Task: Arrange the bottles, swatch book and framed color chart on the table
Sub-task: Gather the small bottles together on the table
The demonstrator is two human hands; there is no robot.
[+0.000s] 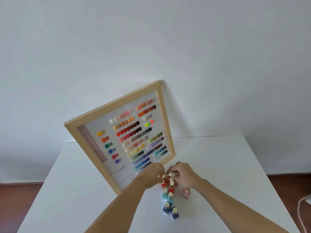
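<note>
— Pale wood frame first: the framed color chart (121, 137) stands on the white table (235, 165), tilted back against the wall (151, 39), its long axis running from the near left up to the far right. Position noted?

— Noted. And the bottles?

— Small bottles with gold caps stand upright in a loose line just in front of the chart's near right corner, running toward the person: red bottles (165, 181) at the far end, teal bottles (166, 195) in the middle, navy bottles (170, 210) nearest. One pink bottle (186, 192) sits just to the right, apart from the line.

— Hands?

— Both meet over the far, red end. The left hand (154, 174) has fingers curled down around a gold cap; the right hand (180, 171) is likewise curled over the neighbouring cap. Whether either truly grips, I cannot tell; the fingers hide the contact.

— Which is nearer the stray pink one?

— The right hand, plainly; it lies below and right of those fingers. I would judge that hand suited to bring it in.

— Swatch book?

— Not seen anywhere.
</note>
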